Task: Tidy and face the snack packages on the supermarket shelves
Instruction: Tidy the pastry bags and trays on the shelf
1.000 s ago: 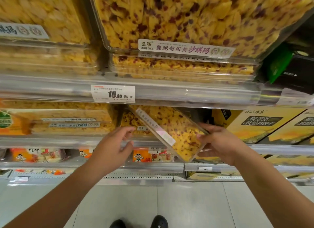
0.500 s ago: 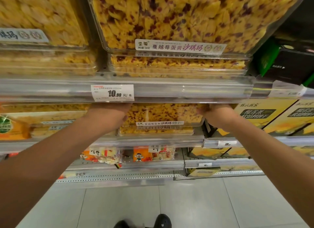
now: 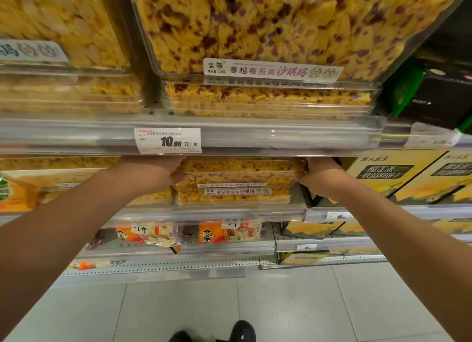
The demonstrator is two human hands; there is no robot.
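While both hands are working under the upper shelf rail (image 3: 255, 137), a clear box of cranberry sachima (image 3: 237, 174) is sitting on top of a second identical box (image 3: 233, 196), 2 high, on the middle shelf (image 3: 204, 212). The left hand (image 3: 163, 174) is pressing against the top box's left end and the right hand (image 3: 319, 177) against its right end, so the box is being squared between them.

To do this step well, both ends should be pushed back evenly so that the box is lying flush over the one beneath, with its label strip (image 3: 231, 185) facing outward and lined up above the lower label. Light pressure is advisable, since thin clear plastic of this kind probably flexes and could slide off the lower lid.

Fingertips on both hands are hidden behind the rail and the box ends; the right hand's fingers appear to be curling round the box corner, but whether either hand is truly gripping or only pushing cannot be told. The price tag (image 3: 168, 140) is reading 10.90. Neighbouring yellow cartons (image 3: 388, 173) are cut off at the right edge, and the box's depth on the shelf is not visible.
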